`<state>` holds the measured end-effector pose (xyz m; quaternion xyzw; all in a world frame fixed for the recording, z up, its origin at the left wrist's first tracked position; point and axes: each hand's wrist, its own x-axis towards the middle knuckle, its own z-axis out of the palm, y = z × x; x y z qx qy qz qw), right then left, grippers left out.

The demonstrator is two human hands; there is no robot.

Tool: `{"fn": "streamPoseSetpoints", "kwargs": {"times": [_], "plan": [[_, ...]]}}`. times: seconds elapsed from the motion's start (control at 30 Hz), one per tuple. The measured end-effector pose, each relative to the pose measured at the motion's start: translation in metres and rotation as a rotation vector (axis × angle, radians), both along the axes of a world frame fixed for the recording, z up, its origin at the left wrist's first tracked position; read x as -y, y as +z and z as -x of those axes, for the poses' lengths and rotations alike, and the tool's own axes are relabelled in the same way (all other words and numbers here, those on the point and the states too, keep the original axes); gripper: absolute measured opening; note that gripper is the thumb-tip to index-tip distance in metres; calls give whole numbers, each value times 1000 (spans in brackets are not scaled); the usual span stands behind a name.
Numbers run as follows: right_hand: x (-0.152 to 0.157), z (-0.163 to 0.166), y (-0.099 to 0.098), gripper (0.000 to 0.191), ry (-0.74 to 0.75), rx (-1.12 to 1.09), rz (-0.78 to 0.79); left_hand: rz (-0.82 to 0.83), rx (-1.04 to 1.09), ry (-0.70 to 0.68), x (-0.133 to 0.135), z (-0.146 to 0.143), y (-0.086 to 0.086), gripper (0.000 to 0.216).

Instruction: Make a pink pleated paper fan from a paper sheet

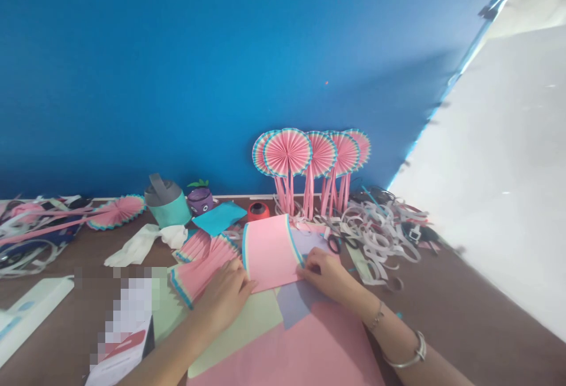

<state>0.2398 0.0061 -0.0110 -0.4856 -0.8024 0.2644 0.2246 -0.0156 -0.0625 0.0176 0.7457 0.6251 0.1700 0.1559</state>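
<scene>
Pixel-blurred white box [124, 358]; edge-cut pink sheet [309, 350]

We rest our left hand [227, 294] and right hand [325, 274] on the counter [442, 315], one at each near corner of a flat sheet [270, 250] lying between them. A pleated strip [201, 268] lies just left of that sheet. Behind the sheet sits a tape roll [258, 211], and farther back a row of fans [309, 153] stands against the board [177, 79]. A heap of paper strips [380, 227] spreads to the right.
</scene>
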Motion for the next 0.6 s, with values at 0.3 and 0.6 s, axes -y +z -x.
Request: {"fn": "streamPoseSetpoints", "kwargs": {"times": [0.3,0.6], "plan": [[-2,3,0,36,-30,-14,28,-35,-58,-16,-8,3,-6,34],[-3,3,-1,35,-32,-7,44,52,-80,2,-9,0,0,33]]}}
